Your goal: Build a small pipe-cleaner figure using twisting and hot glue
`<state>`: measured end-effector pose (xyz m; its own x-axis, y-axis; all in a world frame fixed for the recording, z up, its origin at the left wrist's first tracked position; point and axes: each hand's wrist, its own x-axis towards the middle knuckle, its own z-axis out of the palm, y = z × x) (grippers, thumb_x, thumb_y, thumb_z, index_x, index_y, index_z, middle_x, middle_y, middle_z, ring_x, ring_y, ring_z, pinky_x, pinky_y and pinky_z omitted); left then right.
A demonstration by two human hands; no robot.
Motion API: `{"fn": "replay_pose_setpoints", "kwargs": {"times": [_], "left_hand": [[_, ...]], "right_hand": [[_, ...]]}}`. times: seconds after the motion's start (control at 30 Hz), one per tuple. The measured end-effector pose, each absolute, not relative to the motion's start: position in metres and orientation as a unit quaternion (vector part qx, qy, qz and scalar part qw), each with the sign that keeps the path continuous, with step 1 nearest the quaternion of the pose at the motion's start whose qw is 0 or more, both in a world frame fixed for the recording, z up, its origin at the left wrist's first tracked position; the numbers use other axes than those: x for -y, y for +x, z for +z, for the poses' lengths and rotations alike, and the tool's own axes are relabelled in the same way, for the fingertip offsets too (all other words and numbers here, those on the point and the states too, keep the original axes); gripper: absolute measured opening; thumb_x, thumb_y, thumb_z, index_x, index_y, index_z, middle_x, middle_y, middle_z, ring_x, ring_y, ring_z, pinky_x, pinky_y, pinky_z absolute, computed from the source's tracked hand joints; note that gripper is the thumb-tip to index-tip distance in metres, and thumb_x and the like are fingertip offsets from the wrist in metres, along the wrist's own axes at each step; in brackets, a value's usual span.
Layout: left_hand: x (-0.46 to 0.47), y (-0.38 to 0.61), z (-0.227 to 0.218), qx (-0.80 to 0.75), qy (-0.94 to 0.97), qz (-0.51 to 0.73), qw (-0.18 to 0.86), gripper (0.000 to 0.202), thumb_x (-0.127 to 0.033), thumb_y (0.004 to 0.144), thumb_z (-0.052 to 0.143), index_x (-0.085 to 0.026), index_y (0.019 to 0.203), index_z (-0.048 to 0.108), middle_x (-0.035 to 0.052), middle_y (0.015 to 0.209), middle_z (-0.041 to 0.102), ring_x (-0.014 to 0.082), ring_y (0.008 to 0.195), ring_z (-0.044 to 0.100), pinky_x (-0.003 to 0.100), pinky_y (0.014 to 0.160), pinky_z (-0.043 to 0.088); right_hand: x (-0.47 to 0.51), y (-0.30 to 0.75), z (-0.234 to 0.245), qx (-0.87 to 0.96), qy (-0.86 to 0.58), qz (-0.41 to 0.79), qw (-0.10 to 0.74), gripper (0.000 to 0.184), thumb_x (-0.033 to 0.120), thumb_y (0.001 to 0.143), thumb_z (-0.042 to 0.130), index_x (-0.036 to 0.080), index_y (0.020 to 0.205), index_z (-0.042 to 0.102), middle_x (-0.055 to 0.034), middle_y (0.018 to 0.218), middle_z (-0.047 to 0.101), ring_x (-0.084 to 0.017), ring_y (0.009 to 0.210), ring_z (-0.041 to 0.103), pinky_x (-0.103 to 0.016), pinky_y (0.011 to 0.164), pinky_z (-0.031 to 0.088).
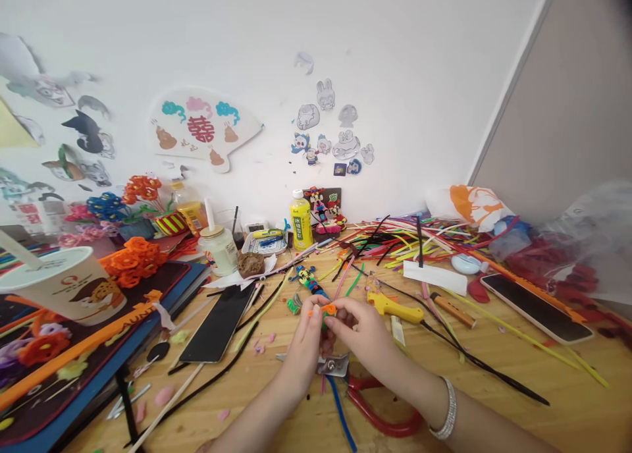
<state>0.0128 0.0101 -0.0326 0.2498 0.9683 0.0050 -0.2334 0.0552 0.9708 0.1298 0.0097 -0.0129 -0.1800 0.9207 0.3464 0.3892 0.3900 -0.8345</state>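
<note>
My left hand (307, 331) and my right hand (359, 328) meet over the middle of the table, fingertips pinched together. Between them is a small orange pipe-cleaner piece (328, 309), with a bit of green beneath it. Just beyond the fingers lies a multicoloured pipe-cleaner figure (308, 279); whether it joins the orange piece is hidden. Below my hands, red-handled scissors (385, 421) rest on the wood with their metal part partly covered. To the right of my right hand lies a yellow glue gun (397, 307). A blue pipe cleaner (342, 413) runs towards me.
Left stand a paper cup (64, 288), a jar with a straw (218, 250) and a black phone (217, 328). A yellow-labelled bottle (300, 221) stands at the back. Loose pipe cleaners (395, 239) heap at the back right, near another phone (536, 308). The glue gun's black cord (474, 357) crosses the right side.
</note>
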Motion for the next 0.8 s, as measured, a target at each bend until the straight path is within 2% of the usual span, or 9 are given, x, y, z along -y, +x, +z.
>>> {"fn": "replay_pose_setpoints", "kwargs": {"times": [0.17,0.43,0.57,0.8], "left_hand": [[-0.004,0.01,-0.022,-0.388,0.527,0.492,0.574,0.039,-0.061,0.077,0.036,-0.023,0.089,0.034,-0.008,0.057,0.044,0.0091,0.041,0.043,0.021,0.041,0.032],[-0.006,0.009,-0.017,-0.409,0.537,0.46,0.577,0.031,-0.052,0.08,0.041,-0.023,0.073,0.037,-0.0075,0.046,0.049,0.0113,0.039,0.048,0.022,0.04,0.035],[-0.006,0.01,-0.015,-0.399,0.531,0.452,0.596,0.028,-0.05,0.078,0.045,-0.023,0.078,0.036,-0.0086,0.044,0.05,0.0105,0.035,0.047,0.019,0.037,0.031],[-0.013,0.011,-0.018,-0.382,0.533,0.477,0.586,0.033,-0.048,0.073,0.052,-0.021,0.084,0.036,-0.0085,0.046,0.052,0.0109,0.036,0.051,0.019,0.036,0.034]], "right_hand": [[-0.013,0.134,-0.01,0.696,-0.452,0.321,0.457,0.009,0.023,0.075,0.056,0.018,0.078,0.063,0.0037,0.055,0.052,-0.01,0.05,0.047,-0.02,0.046,0.035],[-0.016,0.137,-0.008,0.68,-0.474,0.318,0.461,0.01,0.024,0.072,0.058,0.017,0.077,0.062,0.0036,0.055,0.051,-0.01,0.05,0.046,-0.021,0.047,0.035],[-0.017,0.138,-0.007,0.68,-0.471,0.321,0.461,0.011,0.024,0.073,0.056,0.016,0.078,0.062,0.0034,0.056,0.051,-0.011,0.052,0.047,-0.021,0.048,0.036],[-0.017,0.14,-0.006,0.676,-0.455,0.34,0.469,0.01,0.024,0.074,0.054,0.016,0.078,0.06,0.0022,0.06,0.054,-0.012,0.055,0.05,-0.022,0.052,0.039]]}}
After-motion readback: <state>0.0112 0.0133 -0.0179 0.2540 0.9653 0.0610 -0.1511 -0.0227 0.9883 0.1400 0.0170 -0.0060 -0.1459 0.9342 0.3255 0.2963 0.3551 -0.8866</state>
